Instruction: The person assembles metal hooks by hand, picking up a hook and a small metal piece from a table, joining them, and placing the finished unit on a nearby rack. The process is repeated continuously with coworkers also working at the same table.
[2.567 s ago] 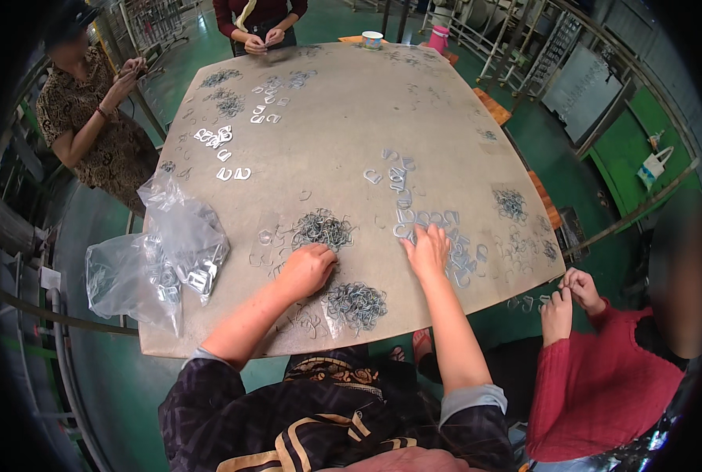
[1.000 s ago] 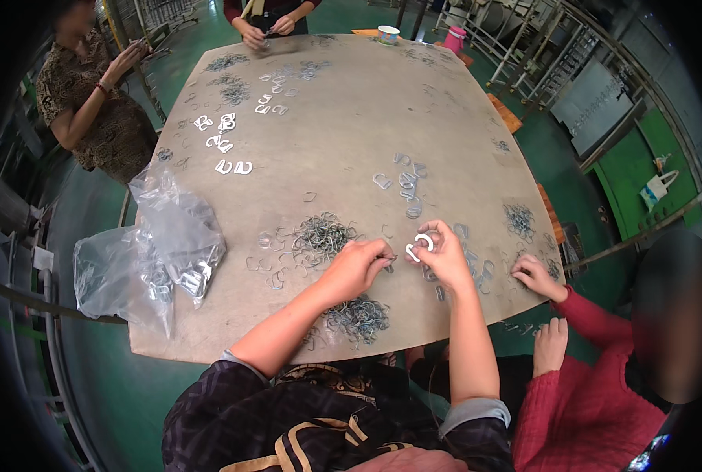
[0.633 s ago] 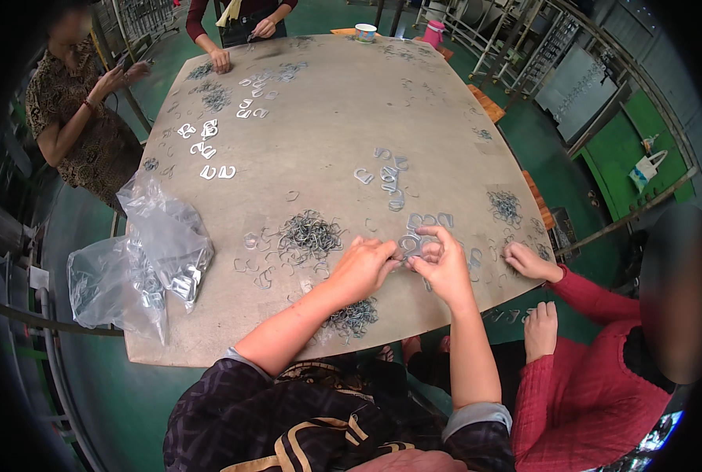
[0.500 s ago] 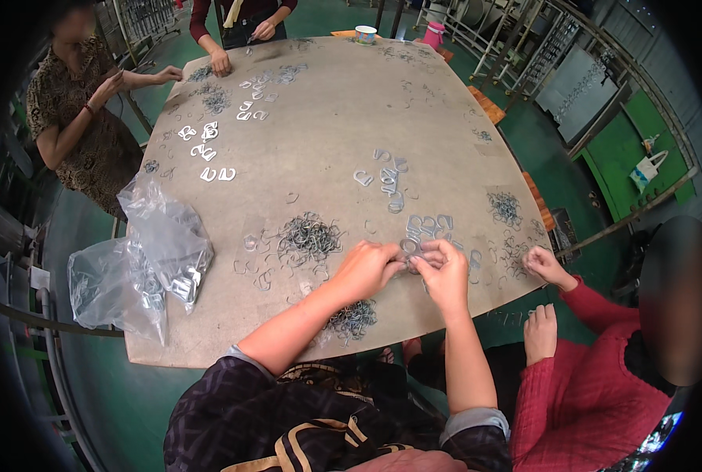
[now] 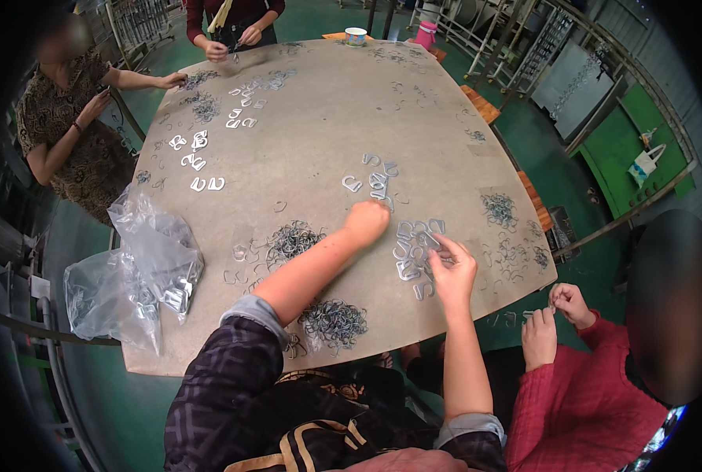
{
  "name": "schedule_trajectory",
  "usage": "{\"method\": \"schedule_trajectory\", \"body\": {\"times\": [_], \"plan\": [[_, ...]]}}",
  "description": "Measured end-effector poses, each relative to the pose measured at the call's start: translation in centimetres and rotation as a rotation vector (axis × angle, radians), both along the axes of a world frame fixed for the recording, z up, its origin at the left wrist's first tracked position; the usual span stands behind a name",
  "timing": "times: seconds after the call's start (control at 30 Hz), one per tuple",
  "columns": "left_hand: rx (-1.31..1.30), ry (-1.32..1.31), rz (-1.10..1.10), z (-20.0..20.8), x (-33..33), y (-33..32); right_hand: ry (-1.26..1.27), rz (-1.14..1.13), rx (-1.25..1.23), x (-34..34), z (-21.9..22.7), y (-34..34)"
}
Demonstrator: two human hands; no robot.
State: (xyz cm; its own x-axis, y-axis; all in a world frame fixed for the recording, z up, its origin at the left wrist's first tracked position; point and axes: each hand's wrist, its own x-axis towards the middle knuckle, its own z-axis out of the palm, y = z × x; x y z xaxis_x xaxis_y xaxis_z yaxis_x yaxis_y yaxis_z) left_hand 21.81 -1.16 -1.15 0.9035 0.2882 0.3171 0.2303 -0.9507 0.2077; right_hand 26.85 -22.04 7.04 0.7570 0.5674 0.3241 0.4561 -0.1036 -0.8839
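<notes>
My left hand (image 5: 369, 223) is stretched forward, its fingertips down at the near end of a small group of flat silver metal pieces (image 5: 378, 182). Its fingers are mostly hidden behind the back of the hand. My right hand (image 5: 455, 267) is over a second, nearer cluster of similar looped pieces (image 5: 404, 250). Its thumb and forefinger close around the edge of one flat silver piece (image 5: 428, 239). Left of my hands lies a dark heap of small bent wire hooks (image 5: 294, 238), partly behind my left forearm. Another heap of wire hooks (image 5: 335, 324) lies by the near table edge.
A clear plastic bag (image 5: 143, 271) with metal pieces sits at the table's left. More silver pieces (image 5: 207, 185) lie farther back. A person in red (image 5: 579, 377) works close on my right; others stand at the far left and far side. A paper cup (image 5: 356, 36) stands at the far edge.
My hands, together over the near cluster before, are now apart. The left has gone forward to the farther group. The red-sleeved person's hand has left the table and joined the other.
</notes>
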Motion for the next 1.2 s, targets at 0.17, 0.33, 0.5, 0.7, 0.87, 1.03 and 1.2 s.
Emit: {"method": "schedule_trajectory", "body": {"times": [0.17,0.33,0.5,0.7,0.87,1.03,1.2], "plan": [[-0.743,-0.097,0.023,2.3,-3.8,1.0,0.081,0.033,0.023,0.0,-0.6,1.0],[-1.098,-0.328,-0.096,6.6,-7.2,-1.4,0.127,0.069,0.01,-1.5,0.4,2.2],[-0.757,-0.128,0.101,9.4,-8.3,-2.6,0.102,0.053,-0.009,-1.8,0.4,2.4],[-0.713,-0.418,-0.044,10.8,-8.0,-4.5,0.142,0.087,0.017,-2.5,0.7,2.9],[-0.568,-0.601,-0.003,10.3,-7.7,-5.8,0.096,0.061,0.037,-3.4,1.1,3.4],[-0.583,-0.55,0.063,9.9,-8.1,-5.9,0.061,0.019,0.067,-4.0,0.4,4.1],[-0.639,-0.642,0.031,8.5,-7.6,-5.3,0.032,0.048,0.057,-4.5,0.6,4.8]]}}
